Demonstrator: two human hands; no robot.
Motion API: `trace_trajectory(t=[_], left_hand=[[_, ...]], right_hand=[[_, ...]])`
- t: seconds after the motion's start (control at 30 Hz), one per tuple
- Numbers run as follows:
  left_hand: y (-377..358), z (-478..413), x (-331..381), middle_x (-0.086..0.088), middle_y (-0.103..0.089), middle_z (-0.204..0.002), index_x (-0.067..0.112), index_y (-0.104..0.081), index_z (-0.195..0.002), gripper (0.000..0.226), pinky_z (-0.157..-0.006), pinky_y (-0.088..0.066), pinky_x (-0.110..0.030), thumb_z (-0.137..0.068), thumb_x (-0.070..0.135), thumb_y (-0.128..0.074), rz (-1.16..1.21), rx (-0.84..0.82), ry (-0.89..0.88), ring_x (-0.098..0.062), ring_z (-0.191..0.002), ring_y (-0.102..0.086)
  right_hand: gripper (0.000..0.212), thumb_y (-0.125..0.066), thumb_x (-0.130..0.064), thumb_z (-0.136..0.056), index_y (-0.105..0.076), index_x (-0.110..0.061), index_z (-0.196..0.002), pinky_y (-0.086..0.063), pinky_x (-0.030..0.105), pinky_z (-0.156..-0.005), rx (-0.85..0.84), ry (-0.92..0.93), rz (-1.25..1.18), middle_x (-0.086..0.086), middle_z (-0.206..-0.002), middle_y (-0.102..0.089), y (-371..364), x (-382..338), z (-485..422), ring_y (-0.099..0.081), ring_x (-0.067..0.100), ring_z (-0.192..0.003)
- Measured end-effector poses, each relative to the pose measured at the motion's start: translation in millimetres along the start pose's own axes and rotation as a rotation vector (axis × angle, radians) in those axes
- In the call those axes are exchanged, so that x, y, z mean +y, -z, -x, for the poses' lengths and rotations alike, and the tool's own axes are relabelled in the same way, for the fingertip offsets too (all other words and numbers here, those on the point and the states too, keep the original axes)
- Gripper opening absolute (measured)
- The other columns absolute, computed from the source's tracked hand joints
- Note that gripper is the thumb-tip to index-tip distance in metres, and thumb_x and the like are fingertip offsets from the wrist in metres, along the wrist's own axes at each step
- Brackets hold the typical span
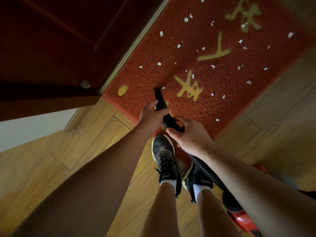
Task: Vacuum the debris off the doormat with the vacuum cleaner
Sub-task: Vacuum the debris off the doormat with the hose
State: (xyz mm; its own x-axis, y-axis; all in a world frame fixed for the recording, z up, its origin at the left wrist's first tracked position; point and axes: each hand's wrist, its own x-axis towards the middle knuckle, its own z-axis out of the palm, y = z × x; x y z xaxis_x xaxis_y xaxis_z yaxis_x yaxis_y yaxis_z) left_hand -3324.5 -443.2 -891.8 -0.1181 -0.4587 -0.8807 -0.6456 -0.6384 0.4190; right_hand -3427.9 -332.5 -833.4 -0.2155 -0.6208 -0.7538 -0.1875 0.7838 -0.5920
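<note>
On the red mat [222, 103], near its corner by the dark door [51, 40], the tip of a black nozzle [159, 100] is set down at a tilt. The nozzle is gripped round its middle by the left hand [151, 115], fingers and thumb curled about it. Its rear end, where the ribbed hose [203, 168] begins, is held by the right hand [189, 135], whose fingers are wrapped over the black grip from above. The hose is led back under the right forearm and past the shoes [164, 154] to the red vacuum [239, 218], which is seen on the wooden floor [68, 159] at lower right, partly hidden by the arm. White paper scraps [186, 19] are scattered over most of the mat, among yellow characters set into its pile; one scrap is seen just beside the nozzle tip, and many more lie towards the far end. The two black shoes, soled in pale yellow, are planted at the mat's near edge, toes touching it. A metal strip [130, 47] is seen along the mat's door side.
</note>
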Motion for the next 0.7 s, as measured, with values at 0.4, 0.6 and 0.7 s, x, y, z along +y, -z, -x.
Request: trace_trajectory(t=[0.4,0.6,0.7], left_hand=[[-21,1,2,-0.006,-0.063,-0.133,0.023,-0.053,-0.149,0.076,-0.096,-0.058,-0.048,-0.080,0.035,-0.083,-0.067,-0.013,-0.002,-0.027,-0.111,-0.067],[-31,1,-1,-0.009,-0.062,-0.132,0.021,-0.050,-0.151,0.072,-0.096,-0.057,-0.050,-0.086,0.028,-0.081,-0.075,-0.019,0.004,-0.027,-0.108,-0.067],[-36,4,-1,0.004,-0.061,-0.111,0.019,-0.049,-0.152,0.070,-0.095,-0.056,-0.044,-0.089,0.025,-0.079,-0.089,-0.021,0.020,-0.016,-0.094,-0.065]], right_hand=[[0.022,-0.061,-0.040,-0.095,-0.066,-0.025,-0.110,-0.054,0.036,-0.057,0.026,-0.025,-0.009,-0.001,-0.068,-0.067,13,14,6,-0.064,0.015,-0.058],[0.023,-0.061,-0.040,-0.095,-0.065,-0.023,-0.111,-0.049,0.032,-0.056,0.047,-0.014,0.007,-0.001,-0.070,-0.067,14,25,9,-0.064,0.014,-0.058],[0.022,-0.061,-0.039,-0.095,-0.066,-0.024,-0.111,-0.046,0.027,-0.054,0.062,-0.020,-0.025,-0.003,-0.070,-0.065,14,29,13,-0.062,0.011,-0.060]])
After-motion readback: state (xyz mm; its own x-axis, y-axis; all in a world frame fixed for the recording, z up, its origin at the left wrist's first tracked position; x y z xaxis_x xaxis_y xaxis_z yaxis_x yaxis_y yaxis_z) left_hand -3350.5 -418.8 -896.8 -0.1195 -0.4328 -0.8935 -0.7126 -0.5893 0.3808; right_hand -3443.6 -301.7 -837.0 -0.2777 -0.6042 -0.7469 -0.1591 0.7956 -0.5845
